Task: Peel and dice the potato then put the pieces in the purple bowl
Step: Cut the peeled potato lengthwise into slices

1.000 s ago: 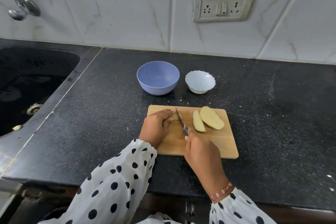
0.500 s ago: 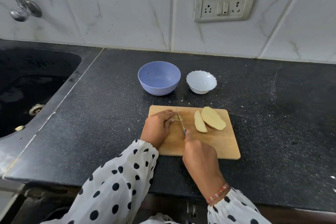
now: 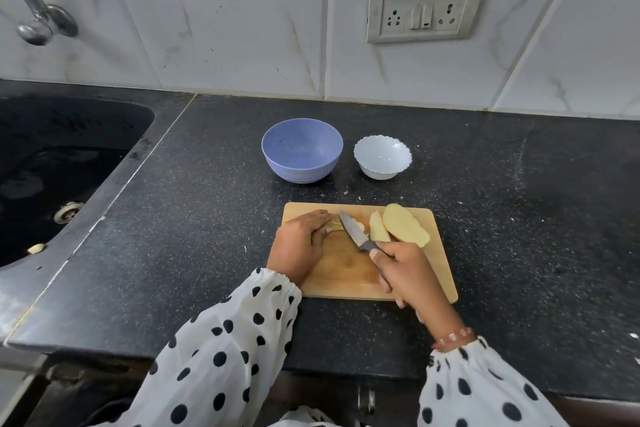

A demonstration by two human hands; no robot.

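Knife [image 3: 354,230] now lifted and tilted, blade flat-side up, not upright in the cut as half a second ago. Right hand [image 3: 408,274] wrapped tight around the handle. Left hand [image 3: 302,243] pressing a potato piece [image 3: 335,222], mostly hidden, fingers bent over it. Two slices [image 3: 398,229] waiting on board [image 3: 349,274]. Purple bowl [image 3: 302,149] without pieces. Probably one cut finished, next to start; dicing at early stage.
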